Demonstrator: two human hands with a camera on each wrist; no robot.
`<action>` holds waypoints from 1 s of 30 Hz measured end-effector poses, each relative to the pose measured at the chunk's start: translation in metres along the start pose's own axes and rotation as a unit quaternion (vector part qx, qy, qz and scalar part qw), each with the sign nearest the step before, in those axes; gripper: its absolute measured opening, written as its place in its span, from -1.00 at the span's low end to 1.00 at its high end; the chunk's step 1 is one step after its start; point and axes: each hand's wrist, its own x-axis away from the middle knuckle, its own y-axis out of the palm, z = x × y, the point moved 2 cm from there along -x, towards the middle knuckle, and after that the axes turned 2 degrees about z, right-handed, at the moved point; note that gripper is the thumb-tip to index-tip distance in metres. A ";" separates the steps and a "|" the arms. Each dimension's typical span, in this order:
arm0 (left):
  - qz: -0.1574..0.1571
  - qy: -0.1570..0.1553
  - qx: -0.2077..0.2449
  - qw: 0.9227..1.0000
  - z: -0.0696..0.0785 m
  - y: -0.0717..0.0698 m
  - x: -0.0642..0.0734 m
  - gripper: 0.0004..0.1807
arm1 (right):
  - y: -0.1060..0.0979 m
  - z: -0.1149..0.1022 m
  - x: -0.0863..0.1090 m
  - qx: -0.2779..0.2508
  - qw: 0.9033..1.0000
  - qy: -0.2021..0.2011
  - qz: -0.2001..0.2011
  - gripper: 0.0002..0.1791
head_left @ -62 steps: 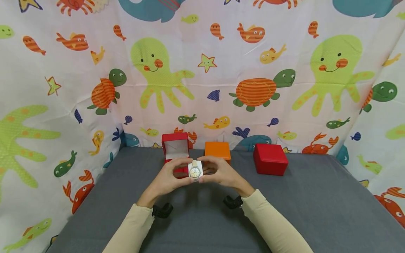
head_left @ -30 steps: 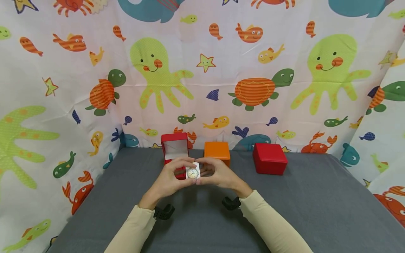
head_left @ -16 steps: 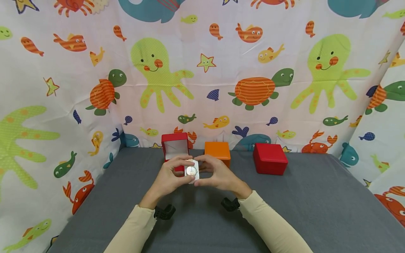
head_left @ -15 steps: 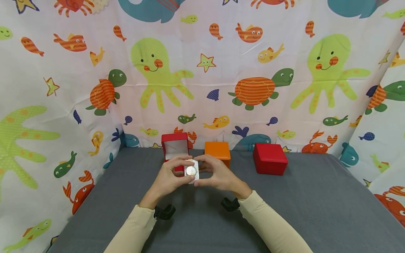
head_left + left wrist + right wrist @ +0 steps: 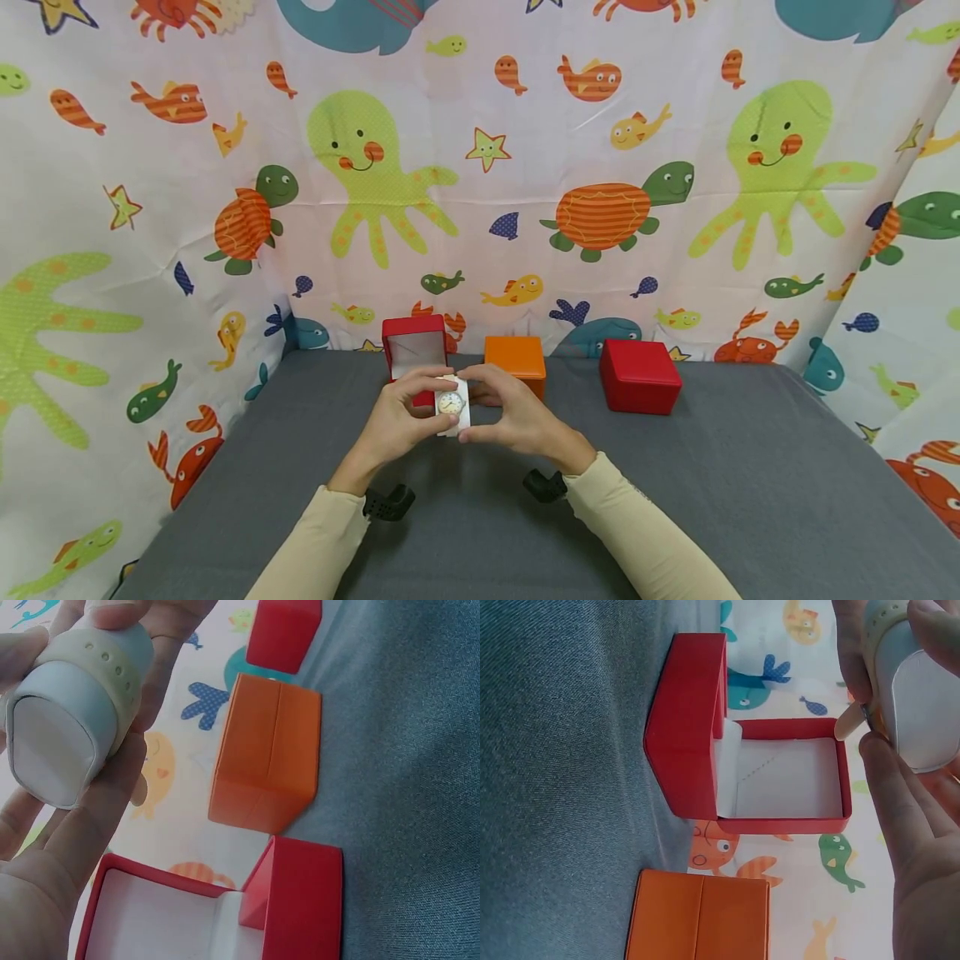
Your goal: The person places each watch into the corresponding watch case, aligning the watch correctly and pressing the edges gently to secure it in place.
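Observation:
A wristwatch (image 5: 450, 403) with a pale dial and a cream strap (image 5: 112, 669) is wrapped round a white cushion (image 5: 928, 712). My left hand (image 5: 401, 419) holds the cushion's left side, thumb below and fingers above. On the other side my right hand (image 5: 519, 414) pinches it with thumb and fingers. The cushion is held up above the table, its flat white end showing in both wrist views. Just behind the hands stands a red box (image 5: 417, 348) with its lid raised and a white lining; the hands cover its lower part in the head view.
An orange box (image 5: 514, 357) stands behind the right hand, partly covered by it. Farther right sits a closed red box (image 5: 641, 377). The grey cloth (image 5: 465, 533) covers the table, and a sea-animal curtain (image 5: 487, 208) hangs behind and at both sides.
The watch and cushion have shifted slightly left in both hands, and the right fingers have changed their hold a little. The dial, glaring half a second ago, is readable again. The boxes have not moved.

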 end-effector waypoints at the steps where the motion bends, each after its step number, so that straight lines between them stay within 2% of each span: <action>1: 0.000 -0.001 -0.001 1.000 -0.004 0.000 0.000 -0.54 | 0.000 0.004 0.000 0.002 1.000 0.001 0.000 -0.22; 3: -0.005 -0.005 -0.004 1.000 -0.012 -0.002 -0.001 -0.53 | 0.000 0.010 -0.001 0.003 1.000 0.001 -0.002 -0.22; 7: -0.027 -0.029 -0.029 0.999 -0.016 -0.006 0.000 -0.44 | 0.000 0.016 -0.002 0.012 1.000 -0.003 -0.004 -0.22; 12: -0.049 -0.051 -0.094 0.993 -0.015 -0.011 0.001 -0.24 | -0.001 0.020 -0.003 0.013 1.000 0.007 0.000 -0.22; 16: -0.037 -0.034 -0.187 0.981 -0.013 -0.012 0.001 -0.20 | 0.000 0.023 -0.006 0.000 1.000 0.017 -0.001 -0.22; 19: -0.023 -0.024 -0.233 0.972 -0.013 -0.013 0.000 -0.20 | 0.000 0.017 -0.008 -0.008 0.999 0.034 -0.005 -0.22; 23: -0.020 -0.034 -0.244 0.969 -0.020 -0.018 0.000 -0.21 | 0.004 0.023 -0.016 -0.004 0.998 0.051 -0.019 -0.21; 25: -0.018 -0.043 -0.246 0.968 -0.027 -0.024 0.000 -0.22 | 0.008 0.035 -0.023 0.014 0.998 0.048 -0.030 -0.20; 30: -0.014 -0.054 -0.251 0.966 -0.043 -0.038 -0.004 -0.23 | 0.014 0.044 -0.040 0.066 0.995 0.057 -0.053 -0.19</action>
